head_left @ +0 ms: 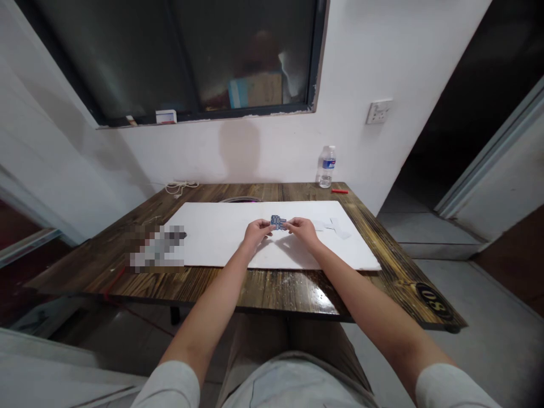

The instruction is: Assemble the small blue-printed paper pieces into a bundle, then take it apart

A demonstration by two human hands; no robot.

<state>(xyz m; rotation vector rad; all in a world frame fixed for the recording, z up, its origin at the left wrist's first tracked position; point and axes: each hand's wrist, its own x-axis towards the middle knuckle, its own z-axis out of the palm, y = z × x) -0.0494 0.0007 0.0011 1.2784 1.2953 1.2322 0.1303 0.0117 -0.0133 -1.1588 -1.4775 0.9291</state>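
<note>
A small blue-grey patterned piece [277, 222] is held up between my two hands, above a white board [221, 226]. My left hand [256, 231] pinches its left edge with thumb and fingers. On the other side, the fingertips of my right hand [302, 229] are closed on its right end. The piece is too small to make out in detail. Both hands cast shadows on the board, and faint pieces of clear tape or film [339, 228] with dark lines lie to the right of my right hand.
The board lies on a dark wooden table [272, 289]. At the back right stand a plastic bottle [326, 167] and a red stick-like item [340, 191]. A white cable [181, 187] is at the back left; a blurred-out patch covers the board's left end.
</note>
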